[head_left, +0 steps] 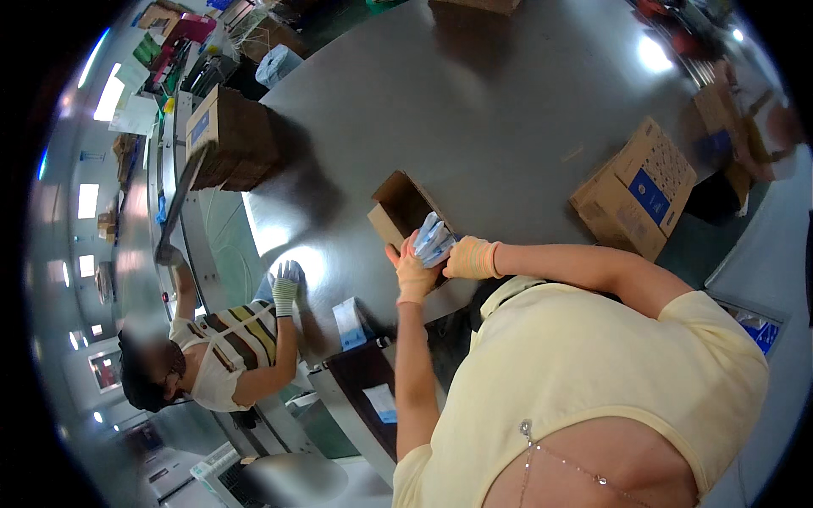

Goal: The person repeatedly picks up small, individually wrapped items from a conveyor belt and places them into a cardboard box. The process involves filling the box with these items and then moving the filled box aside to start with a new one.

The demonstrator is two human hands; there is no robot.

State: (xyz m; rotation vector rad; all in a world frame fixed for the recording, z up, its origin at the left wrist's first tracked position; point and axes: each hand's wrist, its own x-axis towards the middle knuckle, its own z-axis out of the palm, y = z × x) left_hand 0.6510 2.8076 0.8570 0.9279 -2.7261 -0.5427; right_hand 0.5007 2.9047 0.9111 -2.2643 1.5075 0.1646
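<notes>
An open cardboard box [396, 222] stands at the table's near edge. Several blue-and-white packets [434, 240] are bunched upright at its near side. My left hand [414, 273], in a pale orange glove, grips the bunch from the left. My right hand [472, 257], gloved alike, has its fingers curled at the right end of the packets. Whether it also touches the box's wall is hidden.
A grey metal table [508, 110] curves around me. A stack of cartons [233, 140] stands at left, a printed carton [639, 188] at right. At left, a co-worker [224, 360] rests a gloved hand on the table. One loose packet [349, 323] lies near the conveyor belt [360, 381].
</notes>
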